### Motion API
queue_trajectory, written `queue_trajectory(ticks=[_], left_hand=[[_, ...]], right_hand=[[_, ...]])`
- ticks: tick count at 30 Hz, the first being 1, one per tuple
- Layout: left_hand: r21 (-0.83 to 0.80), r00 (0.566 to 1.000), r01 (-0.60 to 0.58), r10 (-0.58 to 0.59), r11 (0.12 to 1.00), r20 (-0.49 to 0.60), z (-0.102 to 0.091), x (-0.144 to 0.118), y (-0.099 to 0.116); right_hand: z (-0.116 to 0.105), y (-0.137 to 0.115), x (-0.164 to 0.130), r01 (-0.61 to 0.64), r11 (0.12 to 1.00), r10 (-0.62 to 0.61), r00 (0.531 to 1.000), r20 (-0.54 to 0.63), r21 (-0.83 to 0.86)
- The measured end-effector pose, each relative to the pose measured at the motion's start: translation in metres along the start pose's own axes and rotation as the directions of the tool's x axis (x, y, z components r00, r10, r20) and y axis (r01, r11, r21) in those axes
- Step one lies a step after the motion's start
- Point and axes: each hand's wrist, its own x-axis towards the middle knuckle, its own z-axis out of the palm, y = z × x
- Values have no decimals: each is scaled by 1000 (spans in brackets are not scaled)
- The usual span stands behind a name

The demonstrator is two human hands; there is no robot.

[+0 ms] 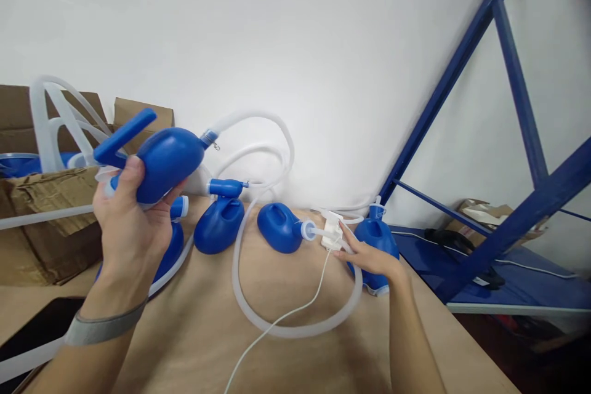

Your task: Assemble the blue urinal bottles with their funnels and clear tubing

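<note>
At left of centre the fingers of the left hand (132, 215) are wrapped around a blue plastic bottle (166, 163) that is held up off the table, the thumb laid across its near side; a blue handle juts from it toward the upper left, and a translucent hose (272, 129) leaves its neck and loops back against the white wall. A grey band is worn on that wrist. At right of centre the fingers of the right hand (369, 257) are stretched out flat — not clenched — with the fingertips resting on a small white clip (332, 231) where a thin white cord (295, 311) meets the tubing.

By the look of things, the work is judged partly done: one bottle is in hand with hose attached, while three more blue bottles lie on the brown table (300, 351) — one at centre (219, 225), one just right of it (281, 228), one behind the right hand (376, 234) — each joined to tubing, and a wide hose loop (295, 326) is spread in front of them. More hoses sit in a cardboard box (46, 209) at far left. A blue metal frame (521, 215) is seen at right.

The held bottle looks smooth, glossy and rounded — light, judging by the one-handed grasp.
</note>
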Motion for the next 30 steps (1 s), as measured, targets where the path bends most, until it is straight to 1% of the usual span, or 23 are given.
queue_trajectory(ticks=[2, 3, 5, 7, 8, 10, 11, 13, 14, 16, 18, 20, 21, 22, 24, 26, 28, 30], left_hand=[[-35, 999, 32, -32, 999, -18, -2, 4, -2], [-54, 998, 59, -61, 997, -29, -1, 6, -3], [-67, 992, 113, -116, 991, -39, 2, 7, -9], [-23, 992, 129, -129, 991, -17, 4, 6, -15], [29, 993, 115, -115, 993, 15, 5, 5, -19], [203, 988, 49, -78, 978, 136, 6, 1, -25], [317, 974, -3, -68, 948, 214, 6, 0, -27], [529, 931, -135, -76, 838, 357, 7, -4, -31], [599, 906, -200, -87, 776, 415, 8, -5, -32], [659, 845, -310, -119, 685, 522, 9, -6, -37], [658, 755, -394, -183, 642, 630, 10, -6, -44], [655, 657, -470, -260, 592, 707, 9, -4, -54], [666, 626, -504, -299, 550, 720, 8, -3, -59], [686, 608, -532, -339, 496, 718, 8, -2, -64], [726, 591, -577, -423, 373, 687, 6, -2, -72], [752, 569, -599, -515, 275, 641, 5, -1, -78], [759, 525, -609, -600, 230, 603, 3, 0, -85], [752, 468, -625, -671, 210, 575, 0, 2, -94]], right_hand=[[-6, 4, -6, 27, 966, -54, 993, 101, 257], [-8, 4, -9, 34, 931, -84, 989, 123, 363], [-11, 3, -14, 88, 868, -150, 985, 89, 489], [-13, 2, -16, 132, 839, -187, 981, 52, 528], [-14, 2, -16, 145, 836, -198, 979, 43, 530], [-14, 2, -14, 165, 843, -205, 979, 22, 511], [-13, 2, -12, 175, 850, -200, 980, -3, 497], [-11, 2, -8, 187, 866, -186, 981, -48, 464], [-10, 1, -5, 186, 877, -181, 982, -54, 444], [-6, -2, -1, 174, 903, -178, 984, -25, 392], [-2, -7, 2, 170, 931, -179, 984, -1, 323], [-1, -13, 4, 188, 946, -187, 982, -29, 263], [-1, -16, 3, 201, 949, -193, 980, -57, 243], [-2, -18, 2, 213, 951, -197, 976, -93, 224], [-8, -18, -3, 232, 959, -200, 962, -187, 165], [-16, -13, -12, 237, 969, -206, 932, -297, 72], [-25, -2, -21, 208, 978, -192, 900, -392, -2], [-32, 11, -28, 148, 989, -138, 879, -457, -14]])
